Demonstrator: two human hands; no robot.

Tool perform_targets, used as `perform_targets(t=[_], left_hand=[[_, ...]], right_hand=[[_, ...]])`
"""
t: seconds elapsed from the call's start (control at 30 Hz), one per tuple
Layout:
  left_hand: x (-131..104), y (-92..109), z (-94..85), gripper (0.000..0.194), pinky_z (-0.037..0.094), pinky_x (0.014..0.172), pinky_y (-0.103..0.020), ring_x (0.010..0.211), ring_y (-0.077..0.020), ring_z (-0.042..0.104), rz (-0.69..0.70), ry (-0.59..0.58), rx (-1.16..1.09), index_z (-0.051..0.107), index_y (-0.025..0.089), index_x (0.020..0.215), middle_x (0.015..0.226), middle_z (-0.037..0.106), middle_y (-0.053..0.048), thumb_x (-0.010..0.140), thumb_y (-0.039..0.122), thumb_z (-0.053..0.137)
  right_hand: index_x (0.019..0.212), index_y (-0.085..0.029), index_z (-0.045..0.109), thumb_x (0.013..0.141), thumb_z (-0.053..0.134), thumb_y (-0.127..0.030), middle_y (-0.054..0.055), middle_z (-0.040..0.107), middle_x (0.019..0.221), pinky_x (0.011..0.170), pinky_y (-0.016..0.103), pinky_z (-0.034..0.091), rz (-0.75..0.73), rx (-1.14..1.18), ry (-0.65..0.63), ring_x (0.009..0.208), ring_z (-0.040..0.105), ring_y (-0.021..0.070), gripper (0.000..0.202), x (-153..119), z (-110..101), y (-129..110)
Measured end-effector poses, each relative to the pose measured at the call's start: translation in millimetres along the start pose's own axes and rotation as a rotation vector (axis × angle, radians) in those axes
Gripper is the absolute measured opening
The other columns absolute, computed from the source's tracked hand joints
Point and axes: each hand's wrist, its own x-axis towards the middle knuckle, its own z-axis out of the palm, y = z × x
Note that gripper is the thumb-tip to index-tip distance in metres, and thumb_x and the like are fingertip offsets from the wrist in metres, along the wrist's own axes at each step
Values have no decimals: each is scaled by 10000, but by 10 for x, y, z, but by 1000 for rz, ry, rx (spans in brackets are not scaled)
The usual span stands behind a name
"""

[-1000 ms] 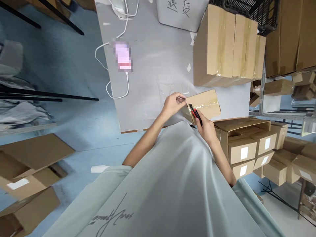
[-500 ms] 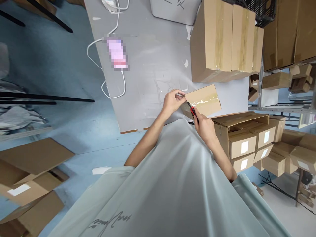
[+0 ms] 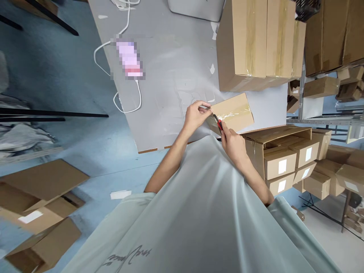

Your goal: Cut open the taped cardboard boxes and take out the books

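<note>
A small cardboard box [image 3: 237, 108] with clear tape along its top lies tilted on the grey table, close to my body. My left hand [image 3: 196, 115] is closed at the box's left corner, thumb and fingers pinched together there. In my right hand [image 3: 234, 142] is a red and black utility knife [image 3: 219, 124], its tip pointing at the taped left end of the box near my left fingertips. Whether the blade is in the tape is too small to tell.
Large taped cartons [image 3: 250, 41] stand at the table's back right. A phone [image 3: 129, 58] on a white cable lies at the left. Right of me, an open carton [image 3: 254, 157] holds several small boxes. More open cartons [image 3: 48, 178] sit on the floor at left.
The view has shifted slightly. Both hands stay at the left end of the box, and the knife has moved only a little along with them.
</note>
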Motion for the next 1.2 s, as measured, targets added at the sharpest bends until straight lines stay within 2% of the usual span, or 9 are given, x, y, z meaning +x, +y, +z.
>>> perform_targets(t=[0.3,0.47,0.67,0.77,0.87,0.93,1.07,1.13,1.2], left_hand=[[-72,-28,113,158,673,911,-349,899,-177,792,-6,61,-18,770,243,1039,1244,831,-50,901,307,814],[-101,-18,186,126,682,937,-358,963,-195,810,-20,110,22,771,252,1042,1236,835,-43,927,299,790],[-146,35,235,124,679,978,-369,993,-209,816,1,187,72,778,259,1078,1242,829,-45,963,297,755],[-179,48,284,143,675,996,-367,1016,-215,824,12,202,98,785,250,1107,1248,820,-57,987,311,738],[-172,37,313,178,669,1008,-352,1046,-216,825,30,222,119,788,243,1135,1252,812,-67,1022,369,731],[-133,25,308,217,667,1016,-350,1056,-218,822,41,231,127,788,244,1157,1273,807,-75,1040,417,730],[-42,83,293,317,661,1042,-366,1094,-234,811,48,249,170,788,254,1218,1321,792,-92,1077,523,698],[-36,195,353,351,638,1110,-406,1210,-275,786,87,290,236,784,260,1264,1345,778,-107,1088,546,681],[-62,360,506,363,566,1237,-485,1412,-336,700,162,298,334,781,276,1311,1431,751,-121,1089,546,681]], right_hand=[[1859,-241,316,1153,414,-130,217,779,1311,852,326,660,18,-127,-74,1008,856,270,722,22,-138,-212],[1807,-226,430,1136,421,-91,219,823,1206,839,347,669,9,-157,-126,1013,870,301,685,-61,-249,-121],[1813,-184,396,1122,422,-80,233,831,1226,793,316,656,-57,-159,-124,981,869,282,700,-63,-218,-47],[1781,-178,461,1101,447,-47,214,846,1136,802,324,652,-69,-167,-194,991,871,291,693,-177,-217,40],[1769,-205,502,1107,454,-46,192,856,1119,789,344,641,-110,-131,-233,985,870,306,683,-337,-230,237],[1781,-243,491,1145,456,-120,167,864,1145,762,346,630,-120,-48,-179,937,862,302,649,-406,-231,444],[1772,-303,502,1201,415,-322,106,883,1216,780,349,634,-77,256,90,919,847,295,578,-316,-143,1005],[1771,-300,497,1200,396,-381,104,862,1356,850,379,661,-44,397,243,1043,854,314,586,-167,-36,1309],[1790,-283,458,1187,391,-398,110,784,1540,967,439,678,-18,490,347,1232,828,333,617,1,95,1579]])
